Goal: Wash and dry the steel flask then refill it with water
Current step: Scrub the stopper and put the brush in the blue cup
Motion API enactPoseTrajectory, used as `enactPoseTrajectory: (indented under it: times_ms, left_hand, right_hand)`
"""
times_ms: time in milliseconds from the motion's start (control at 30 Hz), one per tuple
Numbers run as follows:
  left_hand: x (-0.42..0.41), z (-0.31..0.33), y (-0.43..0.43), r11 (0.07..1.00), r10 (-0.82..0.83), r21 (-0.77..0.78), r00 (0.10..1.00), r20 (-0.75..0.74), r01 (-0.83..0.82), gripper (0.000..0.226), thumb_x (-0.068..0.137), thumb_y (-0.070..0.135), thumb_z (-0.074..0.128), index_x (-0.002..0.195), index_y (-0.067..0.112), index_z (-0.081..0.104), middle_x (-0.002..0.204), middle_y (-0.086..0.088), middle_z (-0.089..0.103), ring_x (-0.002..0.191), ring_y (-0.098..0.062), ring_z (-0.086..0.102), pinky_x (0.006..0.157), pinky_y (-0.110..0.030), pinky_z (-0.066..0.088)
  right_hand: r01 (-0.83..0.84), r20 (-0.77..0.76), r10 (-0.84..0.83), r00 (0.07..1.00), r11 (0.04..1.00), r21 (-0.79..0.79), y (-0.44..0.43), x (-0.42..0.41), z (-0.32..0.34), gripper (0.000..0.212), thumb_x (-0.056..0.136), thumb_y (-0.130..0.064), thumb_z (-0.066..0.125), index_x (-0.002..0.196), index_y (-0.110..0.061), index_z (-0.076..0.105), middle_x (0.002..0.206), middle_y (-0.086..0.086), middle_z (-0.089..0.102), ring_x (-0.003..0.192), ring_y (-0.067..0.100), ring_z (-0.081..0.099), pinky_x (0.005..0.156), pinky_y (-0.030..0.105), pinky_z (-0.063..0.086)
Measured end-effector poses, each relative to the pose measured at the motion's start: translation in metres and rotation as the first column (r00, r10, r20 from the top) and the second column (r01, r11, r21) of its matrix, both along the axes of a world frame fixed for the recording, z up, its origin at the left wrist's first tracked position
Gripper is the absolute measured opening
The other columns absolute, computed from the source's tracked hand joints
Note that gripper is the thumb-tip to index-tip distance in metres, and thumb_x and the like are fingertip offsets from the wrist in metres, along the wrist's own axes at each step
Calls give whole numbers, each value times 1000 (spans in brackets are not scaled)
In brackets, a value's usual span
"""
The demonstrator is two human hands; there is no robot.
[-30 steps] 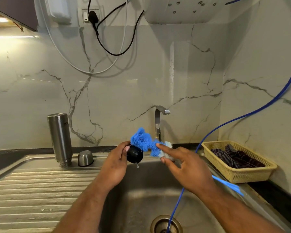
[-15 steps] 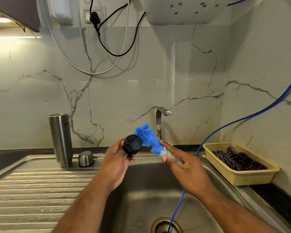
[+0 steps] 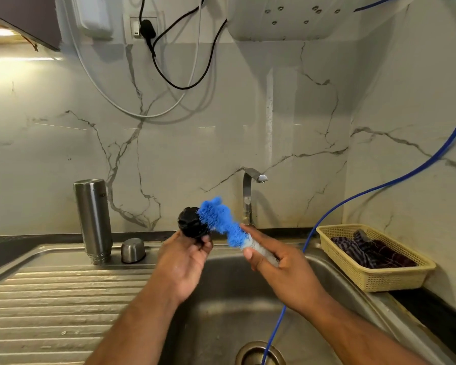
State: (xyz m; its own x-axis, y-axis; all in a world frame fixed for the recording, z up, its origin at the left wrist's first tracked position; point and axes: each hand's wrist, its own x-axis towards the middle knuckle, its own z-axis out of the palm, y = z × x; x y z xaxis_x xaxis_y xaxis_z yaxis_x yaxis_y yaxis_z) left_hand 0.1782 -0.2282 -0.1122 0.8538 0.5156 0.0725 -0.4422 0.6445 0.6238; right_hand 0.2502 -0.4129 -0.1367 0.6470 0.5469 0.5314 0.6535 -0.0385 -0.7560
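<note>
Wash stage, approx mid-task by my read

- Steel flask stands on drainboard, well left of tap. Threaded end is down, so prob. inverted to drain; body looks washed. Inside not visible, judged empty
- Steel cup-cap just beside flask, on the side nearer the tap, dome up, mouth down
- Left hand in front of tap and a bit left, fingers curled round black stopper
- Right hand in front of tap and a bit right, grips pale handle of blue brush, forefinger laid along it. Bristles touch the stopper. Hands near each other, not touching
- No water seen from tap
- Left to do, est.: finish stopper, rinse, dry all parts, refill, close

Containers
- Sink below tap: no standing water seen; blue hose drops to the drain
- Yellow basket right of tap: holds dark checked cloth, maybe for drying; a small grey item sits on it, can't ID
</note>
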Motion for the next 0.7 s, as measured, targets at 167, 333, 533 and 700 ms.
enactPoseTrajectory:
  times_ms: [167, 333, 533, 700]
  left_hand:
    - [5, -4, -29, 978, -190, 81, 980, -51, 194, 33, 104, 8, 38, 128, -4, 58, 92, -16, 65, 65, -15, 53, 65, -29, 47]
    - [1, 0, -15, 980, -189, -70, 982, 4, 189, 32, 106, 17, 33, 116, 1, 57, 77, -11, 60, 53, -9, 42, 48, -22, 42]
    - [-2, -1, -16, 974, -225, -81, 953, -202, 213, 31, 108, 29, 36, 98, 7, 57, 60, -1, 44, 39, -4, 31, 32, -16, 28]
    - [-10, 2, 5, 976, -214, -99, 942, -259, 195, 48, 104, 37, 40, 63, 14, 51, 50, 6, 31, 31, -5, 24, 32, -15, 15]
  right_hand:
    - [63, 31, -66, 997, 995, 76, 4, 3, 0, 47, 98, -43, 61, 141, -56, 48, 129, -32, 62, 117, -16, 55, 95, 7, 47]
    - [50, 212, -44, 976, 998, -25, -2, 8, -2, 49, 98, -40, 64, 138, -62, 47, 130, -41, 53, 126, -19, 47, 103, 9, 42]
    - [220, 583, -101, 806, 966, -137, -4, 11, -6, 52, 98, -57, 51, 144, -69, 31, 91, -17, 53, 81, 8, 53, 64, 24, 49]
    - [166, 574, -46, 818, 973, -159, -10, 22, -11, 54, 96, -52, 55, 143, -69, 33, 98, -23, 48, 93, 7, 51, 73, 29, 49]
